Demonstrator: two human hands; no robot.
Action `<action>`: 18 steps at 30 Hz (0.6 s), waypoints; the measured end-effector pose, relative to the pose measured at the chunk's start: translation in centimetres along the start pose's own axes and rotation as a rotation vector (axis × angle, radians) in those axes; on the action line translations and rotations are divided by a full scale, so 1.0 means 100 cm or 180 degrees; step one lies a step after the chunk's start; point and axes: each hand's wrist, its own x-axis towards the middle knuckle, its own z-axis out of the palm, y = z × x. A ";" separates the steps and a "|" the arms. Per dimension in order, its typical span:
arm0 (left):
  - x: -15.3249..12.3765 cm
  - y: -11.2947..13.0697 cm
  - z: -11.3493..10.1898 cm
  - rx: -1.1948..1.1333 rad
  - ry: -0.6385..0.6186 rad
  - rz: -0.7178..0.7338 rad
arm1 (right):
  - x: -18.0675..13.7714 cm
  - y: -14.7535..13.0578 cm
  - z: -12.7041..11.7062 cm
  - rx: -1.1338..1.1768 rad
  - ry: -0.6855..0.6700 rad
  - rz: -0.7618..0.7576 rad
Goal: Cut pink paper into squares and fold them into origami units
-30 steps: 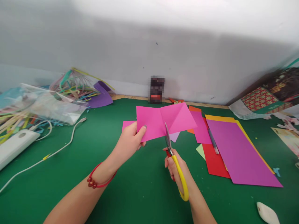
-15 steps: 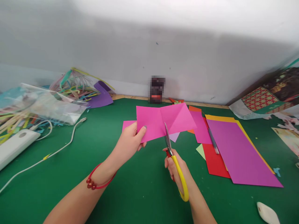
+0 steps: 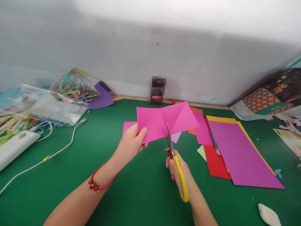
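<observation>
My left hand pinches the left part of a creased pink sheet of paper, thumb on top and fingers beneath. The sheet is raised over the green table, and its right part stands up in folds. My right hand is closed around a pair of scissors with yellow and red handles. Their blades point away from me at the sheet's lower edge, near the middle crease, with one blade in front of the paper. Behind my left hand, another pink piece shows in part.
A purple sheet lies over yellow and red sheets on the right, a pen beside it. Left are a white power strip, a cable and a plastic bag near paper strips. A pixelated dark object stands by the wall.
The right end of the pink sheet has risen slightly. The scissor blades have shifted a little to the right against its lower edge. My left hand has hardly moved.
</observation>
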 end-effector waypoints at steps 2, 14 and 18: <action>0.000 0.000 0.000 -0.0021 0.0007 0.0028 | 0.000 0.000 0.001 0.0089 -0.0076 0.0051; -0.003 0.002 0.000 -0.0081 0.0048 0.0045 | -0.001 -0.004 -0.002 0.0227 -0.0267 -0.0084; -0.003 0.000 0.000 -0.0044 -0.0030 0.0049 | -0.002 -0.006 -0.002 0.0109 -0.0200 -0.0223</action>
